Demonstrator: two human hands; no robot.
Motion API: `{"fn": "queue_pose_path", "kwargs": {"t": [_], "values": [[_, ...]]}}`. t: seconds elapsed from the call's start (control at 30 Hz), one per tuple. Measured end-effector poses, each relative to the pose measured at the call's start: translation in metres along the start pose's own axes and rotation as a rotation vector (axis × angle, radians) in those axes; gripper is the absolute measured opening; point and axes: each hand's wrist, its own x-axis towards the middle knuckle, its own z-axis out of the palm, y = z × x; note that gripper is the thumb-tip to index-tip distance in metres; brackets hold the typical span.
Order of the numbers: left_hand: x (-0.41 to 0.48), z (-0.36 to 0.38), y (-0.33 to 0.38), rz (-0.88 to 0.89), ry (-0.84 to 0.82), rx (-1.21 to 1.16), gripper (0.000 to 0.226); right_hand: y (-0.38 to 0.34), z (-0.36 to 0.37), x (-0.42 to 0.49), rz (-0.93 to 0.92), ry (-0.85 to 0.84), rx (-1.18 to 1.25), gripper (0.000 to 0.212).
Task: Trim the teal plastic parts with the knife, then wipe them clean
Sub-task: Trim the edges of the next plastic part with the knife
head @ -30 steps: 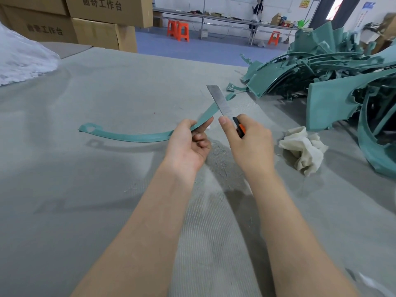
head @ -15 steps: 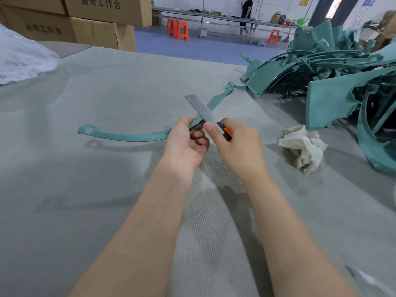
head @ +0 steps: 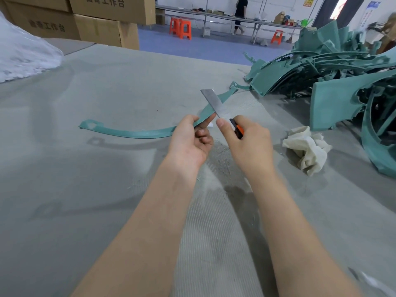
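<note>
**Left hand holds teal strip, knife blade laid across it**

The curved teal strip [head: 137, 132] is lifted off the surface [head: 96, 200] at its near end, with the far tips low by the pile. The left hand [head: 188, 142] pinches it between thumb and curled fingers. The right hand [head: 246, 142] is wrapped round the orange knife [head: 212, 102], forefinger stretched toward the blade (blade crosses the strip, tip pointing up-left). Against half a second back, the blade stands steeper and the right hand sits a little further from the left. A crumpled white cloth [head: 306, 151] lies to the right, beside the pile of teal parts [head: 334, 86]. The surface is grey with trim dust. Behind are cardboard boxes [head: 102, 20] and orange stools [head: 181, 27].
</note>
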Motion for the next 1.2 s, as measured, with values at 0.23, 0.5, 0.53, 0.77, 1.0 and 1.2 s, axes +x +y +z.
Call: {"fn": "queue_pose_path", "kwargs": {"t": [0.23,0.5,0.53,0.77,1.0,1.2], "values": [[0.0,-0.001,0.0,0.011,0.053,0.067,0.017,-0.002,0.001,-0.001,0.005,-0.052,0.003,0.052],[0.002,-0.003,-0.001,0.007,0.067,0.015,0.024,-0.004,0.005,-0.003,-0.011,-0.11,-0.003,0.05],[0.002,-0.003,-0.001,0.007,0.064,0.012,0.024,-0.005,0.005,-0.003,-0.012,-0.111,-0.005,0.05],[0.001,-0.002,-0.001,-0.009,0.051,-0.033,0.028,-0.005,0.005,-0.004,-0.026,-0.11,-0.026,0.052],[-0.001,-0.003,0.001,-0.058,-0.033,-0.129,0.055,-0.01,0.009,-0.007,-0.081,-0.149,-0.061,0.051],[-0.006,-0.005,0.004,-0.051,-0.025,-0.119,0.044,-0.009,0.013,-0.008,-0.111,-0.186,-0.058,0.046]]}}
